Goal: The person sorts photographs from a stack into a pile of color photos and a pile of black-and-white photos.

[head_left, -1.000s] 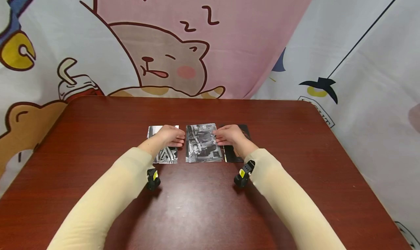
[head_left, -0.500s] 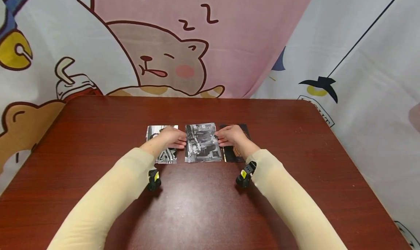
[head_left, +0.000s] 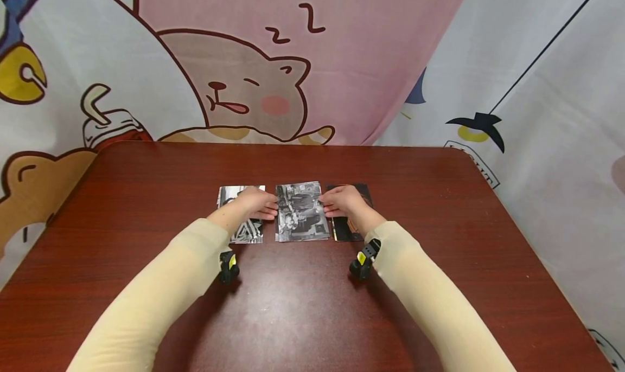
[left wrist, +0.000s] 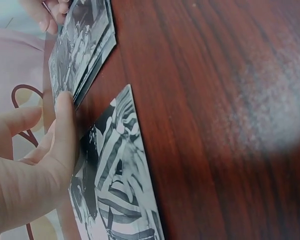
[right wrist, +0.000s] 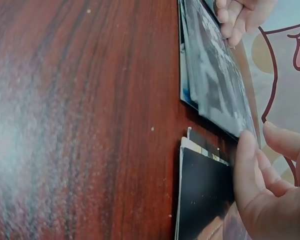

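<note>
The middle photo stack (head_left: pixel 301 212), long axis running forward, lies between left hand (head_left: pixel 256 201) and right hand (head_left: pixel 343 201), extended fingers touching its sides.

B&W-topped photo stack (head_left: pixel 301 216), flat, edges uneven, ctr

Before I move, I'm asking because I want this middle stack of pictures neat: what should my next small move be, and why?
Probably press the left hand and right hand lightly inward against the middle stack. They sit at its opposite sides, and both wrist views show its layers staggered, so a gentle squeeze might line them up.
</note>
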`<state>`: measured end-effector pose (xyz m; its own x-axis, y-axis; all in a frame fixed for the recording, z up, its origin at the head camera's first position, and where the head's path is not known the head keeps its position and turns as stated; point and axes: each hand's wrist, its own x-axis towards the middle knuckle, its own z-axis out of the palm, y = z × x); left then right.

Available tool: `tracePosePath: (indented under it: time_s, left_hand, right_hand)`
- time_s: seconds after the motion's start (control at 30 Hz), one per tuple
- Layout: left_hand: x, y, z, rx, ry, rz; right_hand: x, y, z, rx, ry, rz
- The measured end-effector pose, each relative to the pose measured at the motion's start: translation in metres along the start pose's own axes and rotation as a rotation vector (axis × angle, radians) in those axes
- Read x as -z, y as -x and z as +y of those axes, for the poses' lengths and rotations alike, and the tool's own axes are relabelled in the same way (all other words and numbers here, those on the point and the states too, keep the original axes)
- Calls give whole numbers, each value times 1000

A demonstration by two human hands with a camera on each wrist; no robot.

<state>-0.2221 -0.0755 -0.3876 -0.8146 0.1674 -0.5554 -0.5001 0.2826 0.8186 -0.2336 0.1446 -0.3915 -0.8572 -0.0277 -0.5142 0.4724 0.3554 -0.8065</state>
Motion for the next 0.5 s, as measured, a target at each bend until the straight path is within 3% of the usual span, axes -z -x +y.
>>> tracePosePath:
  time_s: [0.3, 0.5]
  left_hand:
    - [0, 2, 2, 10, 22, -11]
    - [-1, 3, 2, 14, 17, -16]
  right_hand:
    - [-3, -2, -1, -17, -15, 7]
    - [-4, -4, 0, 18, -10, 24]
